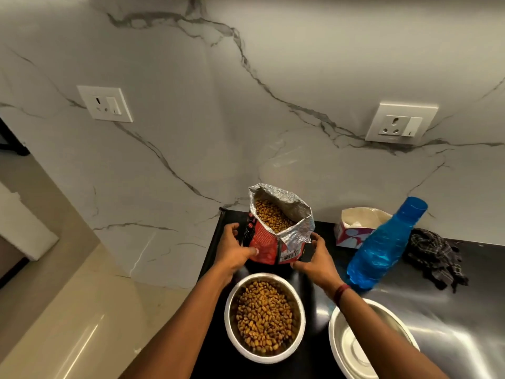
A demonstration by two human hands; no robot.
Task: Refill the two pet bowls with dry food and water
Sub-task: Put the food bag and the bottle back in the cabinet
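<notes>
An open red food bag (269,242) with a foil lining stands upright on the black counter (317,294), brown kibble showing inside. My left hand (235,248) grips its left side and my right hand (314,258) holds its lower right side. In front of the bag sits a steel bowl (264,317) with kibble heaped in it. A second steel bowl (366,343) at the lower right looks empty, partly covered by my right forearm. A capped blue water bottle (385,246) stands to the right of the bag.
A tissue box (358,228) sits behind the bottle and a dark checked cloth (434,258) lies to its right. The marble wall carries two sockets (105,103) (401,123). The counter ends at the left, with beige floor (68,310) below.
</notes>
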